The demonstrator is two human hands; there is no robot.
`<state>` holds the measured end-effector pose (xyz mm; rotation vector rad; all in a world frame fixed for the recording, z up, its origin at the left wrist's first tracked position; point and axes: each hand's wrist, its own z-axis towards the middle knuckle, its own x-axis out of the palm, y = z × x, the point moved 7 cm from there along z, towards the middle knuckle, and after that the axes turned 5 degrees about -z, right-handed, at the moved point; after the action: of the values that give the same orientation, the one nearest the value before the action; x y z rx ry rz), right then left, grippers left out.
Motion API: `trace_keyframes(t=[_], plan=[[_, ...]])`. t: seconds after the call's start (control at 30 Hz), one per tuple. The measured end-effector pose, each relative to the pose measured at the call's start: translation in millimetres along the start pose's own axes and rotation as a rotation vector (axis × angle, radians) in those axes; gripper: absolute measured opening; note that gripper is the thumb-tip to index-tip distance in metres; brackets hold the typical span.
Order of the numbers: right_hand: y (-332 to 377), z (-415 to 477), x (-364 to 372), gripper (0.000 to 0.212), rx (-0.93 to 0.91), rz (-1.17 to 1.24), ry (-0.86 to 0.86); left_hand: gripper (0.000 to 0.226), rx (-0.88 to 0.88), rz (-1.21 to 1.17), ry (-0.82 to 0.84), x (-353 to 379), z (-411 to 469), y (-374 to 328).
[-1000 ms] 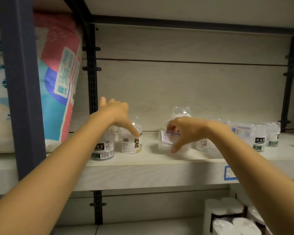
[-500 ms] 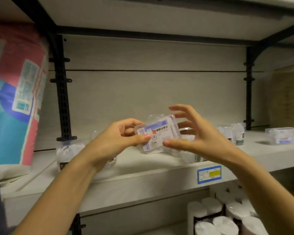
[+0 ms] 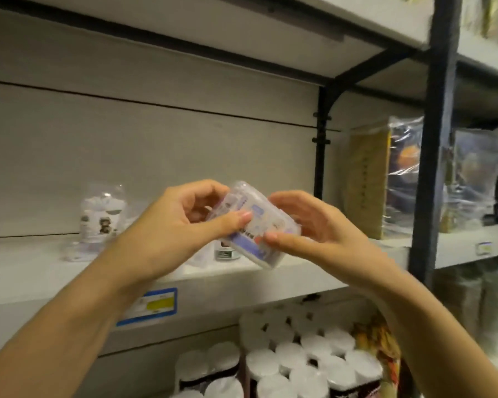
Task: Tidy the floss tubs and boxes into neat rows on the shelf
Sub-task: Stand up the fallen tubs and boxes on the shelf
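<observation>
Head view: I hold one box (image 3: 253, 228) in both hands, in the air in front of the shelf (image 3: 26, 271).
My left hand (image 3: 179, 225) pinches the box's near left end, thumb across its label; my right hand (image 3: 314, 228) cups the right end, thumb at the lower edge. The box is tilted, right end lower. A tub (image 3: 102, 214) stands upright on the shelf to the left; another tub (image 3: 226, 252) shows beneath the box. Paper rolls (image 3: 293, 354) fill the shelf below.
</observation>
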<state>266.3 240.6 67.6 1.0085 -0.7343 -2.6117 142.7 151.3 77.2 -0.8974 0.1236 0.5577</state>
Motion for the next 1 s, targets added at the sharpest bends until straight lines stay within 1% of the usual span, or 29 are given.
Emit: trace_keyframes(t=[0.07,0.13,0.23,0.3,0.4,0.57,0.77,0.83,0.87,0.93,1.0], plan=[[-24,-5,-36,0.043,0.054,0.051,-0.033,0.027,-0.020,-0.040,-0.054,29,24,2],[-43,-3,-71,0.047,0.076,0.051,-0.096,0.026,-0.038,0.007,-0.078,54,53,5],[-72,4,-111,0.051,0.088,-0.008,-0.167,0.023,-0.012,0.272,-0.074,81,94,10],[-95,6,-129,0.051,0.107,-0.045,-0.179,0.027,-0.003,0.449,-0.054,101,114,15],[-139,0,-142,0.050,0.159,-0.065,-0.192,0.034,-0.021,0.570,-0.041,132,131,37],[-198,-6,-146,0.059,0.199,-0.132,-0.196,0.034,-0.105,0.604,-0.078,164,135,82],[-215,-2,-143,0.052,0.112,-0.158,-0.191,0.037,-0.097,0.723,-0.171,171,128,95],[-219,-2,-141,0.049,0.084,-0.175,-0.198,0.041,-0.125,0.716,-0.187,171,125,98],[-222,-3,-141,0.050,0.083,-0.181,-0.198,0.044,-0.153,0.705,-0.188,171,124,100],[-228,-3,-140,0.063,0.097,-0.216,-0.152,0.059,-0.220,0.676,-0.160,170,125,104],[-237,-3,-136,0.077,0.134,-0.221,-0.023,0.073,-0.321,0.596,-0.084,171,128,110]])
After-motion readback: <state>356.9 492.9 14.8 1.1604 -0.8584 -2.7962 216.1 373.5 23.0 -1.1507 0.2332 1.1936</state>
